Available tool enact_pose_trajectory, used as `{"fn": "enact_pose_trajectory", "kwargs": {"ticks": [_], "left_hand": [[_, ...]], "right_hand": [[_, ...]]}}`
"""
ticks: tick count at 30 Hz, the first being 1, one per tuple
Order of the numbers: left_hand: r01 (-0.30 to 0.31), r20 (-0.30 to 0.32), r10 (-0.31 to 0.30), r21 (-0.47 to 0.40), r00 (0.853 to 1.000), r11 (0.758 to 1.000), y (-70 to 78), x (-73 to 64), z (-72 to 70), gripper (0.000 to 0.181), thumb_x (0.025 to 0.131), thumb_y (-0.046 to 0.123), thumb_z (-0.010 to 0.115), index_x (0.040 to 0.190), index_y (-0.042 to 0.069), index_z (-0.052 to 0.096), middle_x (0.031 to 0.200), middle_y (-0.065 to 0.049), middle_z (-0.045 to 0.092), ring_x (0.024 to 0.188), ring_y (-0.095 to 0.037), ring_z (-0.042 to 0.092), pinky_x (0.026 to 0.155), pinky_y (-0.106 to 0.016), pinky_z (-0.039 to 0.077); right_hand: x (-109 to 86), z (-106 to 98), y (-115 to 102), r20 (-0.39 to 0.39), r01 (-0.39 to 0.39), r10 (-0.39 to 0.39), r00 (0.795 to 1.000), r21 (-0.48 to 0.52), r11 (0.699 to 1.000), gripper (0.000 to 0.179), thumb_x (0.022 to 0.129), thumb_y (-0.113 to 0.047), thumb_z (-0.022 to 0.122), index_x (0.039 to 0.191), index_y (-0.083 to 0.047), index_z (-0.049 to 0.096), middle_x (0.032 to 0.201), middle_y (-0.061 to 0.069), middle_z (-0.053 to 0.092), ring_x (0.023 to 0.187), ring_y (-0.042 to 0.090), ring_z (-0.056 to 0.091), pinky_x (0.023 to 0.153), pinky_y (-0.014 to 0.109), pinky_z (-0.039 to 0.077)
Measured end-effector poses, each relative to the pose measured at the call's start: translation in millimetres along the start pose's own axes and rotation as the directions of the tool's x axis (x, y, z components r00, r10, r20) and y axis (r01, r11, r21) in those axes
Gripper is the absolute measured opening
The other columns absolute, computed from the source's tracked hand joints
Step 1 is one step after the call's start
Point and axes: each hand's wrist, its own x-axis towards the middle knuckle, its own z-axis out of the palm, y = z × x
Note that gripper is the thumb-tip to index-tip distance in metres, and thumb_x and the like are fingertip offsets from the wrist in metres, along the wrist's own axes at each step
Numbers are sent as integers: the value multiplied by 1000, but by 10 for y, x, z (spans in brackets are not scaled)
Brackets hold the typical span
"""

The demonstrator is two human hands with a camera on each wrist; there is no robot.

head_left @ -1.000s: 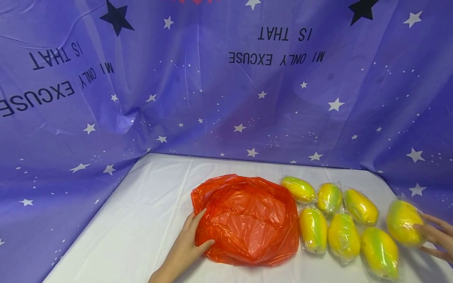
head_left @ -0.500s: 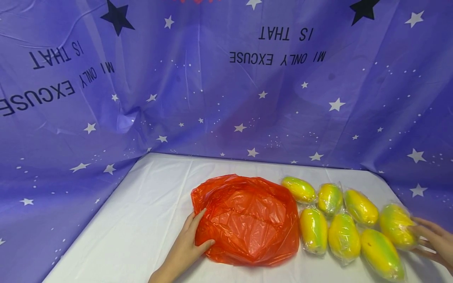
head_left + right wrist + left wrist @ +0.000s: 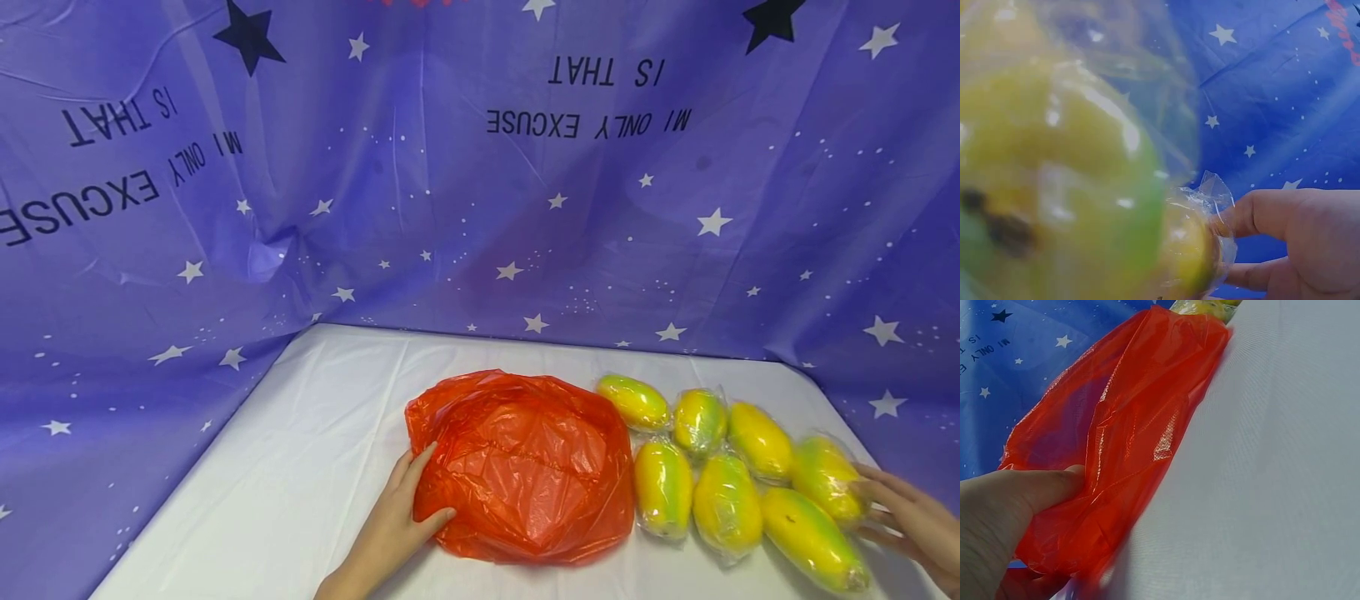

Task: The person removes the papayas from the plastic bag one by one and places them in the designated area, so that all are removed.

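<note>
A red plastic bag (image 3: 525, 467) lies with its mouth spread on the white table. My left hand (image 3: 393, 508) holds its left rim; in the left wrist view the thumb (image 3: 1054, 487) lies on the film and other fingers are partly behind it. Several yellow-green mangoes in clear wrap, such as this front one (image 3: 727, 504), lie in two rows right of the bag. My right hand (image 3: 911, 517) grips the end of the rightmost mango (image 3: 825, 475), thumb and fingers about it in the right wrist view. A nearer mango (image 3: 1054, 175) fills that view's left.
The white table (image 3: 300, 467) extends left of the bag. A purple cloth (image 3: 450, 208) with stars and upside-down lettering hangs behind and at both sides. The back-left mango (image 3: 633, 402) lies against the bag's edge.
My right hand has moved left with its mangoes' neighbour, bringing that mango against the group. The front-right mango has turned and shifted slightly. My left hand and the bag stay where they were.
</note>
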Motion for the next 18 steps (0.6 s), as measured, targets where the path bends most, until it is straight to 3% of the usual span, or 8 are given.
{"fn": "enact_pose_trajectory", "kwargs": {"ticks": [4,8,14,18], "left_hand": [[10,4,-10,18,1000,1000,11,6,-4,85,80,35,79,150,16,35,150,-18,32,130,-42,40,99,-58,40],[8,2,-9,36,1000,999,17,14,-11,85,81,38,78,150,17,35,150,-19,33,129,-43,42,97,-58,41],[6,1,-6,35,1000,999,17,16,-7,84,81,37,78,150,16,35,150,-20,32,129,-44,41,98,-58,41],[2,0,-2,27,1000,1000,2,11,-1,83,81,38,78,150,18,36,150,-19,32,130,-44,40,98,-58,40]], "right_hand": [[21,30,5,49,35,-34,998,-21,999,79,105,-44,25,142,13,-15,140,47,-2,120,62,31,85,41,54],[49,47,17,69,28,-28,997,11,1000,78,105,-43,24,143,12,-16,141,46,-11,126,64,13,86,40,53],[106,44,91,68,29,-31,997,30,999,76,106,-39,25,141,12,-18,140,47,-12,127,63,13,87,39,53],[124,43,128,65,39,-40,997,12,999,76,106,-39,25,141,13,-19,139,48,-5,120,59,32,86,41,53]]}}
